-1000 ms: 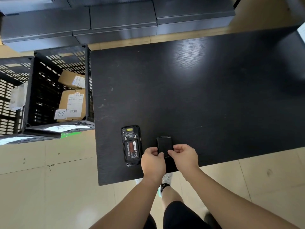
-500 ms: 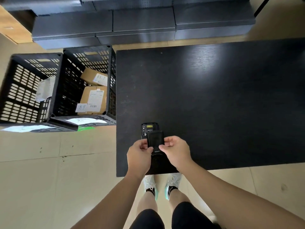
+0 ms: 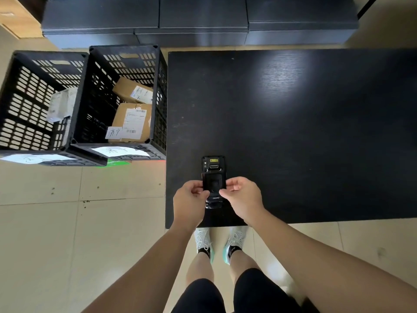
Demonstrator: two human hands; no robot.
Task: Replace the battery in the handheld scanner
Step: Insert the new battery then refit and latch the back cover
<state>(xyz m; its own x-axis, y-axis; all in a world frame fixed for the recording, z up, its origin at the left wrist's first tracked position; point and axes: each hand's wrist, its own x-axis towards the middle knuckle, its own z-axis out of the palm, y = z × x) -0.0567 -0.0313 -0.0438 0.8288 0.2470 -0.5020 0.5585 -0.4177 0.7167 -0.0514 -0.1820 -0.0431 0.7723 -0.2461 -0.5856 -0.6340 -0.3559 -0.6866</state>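
Observation:
The black handheld scanner [image 3: 213, 164] lies back-up near the front left corner of the black table [image 3: 293, 132]. Its yellow label and scan window show at the far end. A black battery cover [image 3: 214, 185] with a white logo lies on the scanner's back, over the battery bay. My left hand [image 3: 190, 201] pinches the cover's left edge and my right hand [image 3: 242, 197] pinches its right edge. The battery itself is hidden under the cover. The scanner's near end is partly hidden by my fingers.
Two black slotted crates [image 3: 126, 98] stand on the floor left of the table; the nearer one holds cardboard parcels [image 3: 132, 123]. Dark storage boxes [image 3: 191, 19] line the far wall. My feet stand at the table's front edge.
Both hands carried the cover from the table beside the scanner over onto the scanner's back. The red-labelled battery that showed a second ago is now covered.

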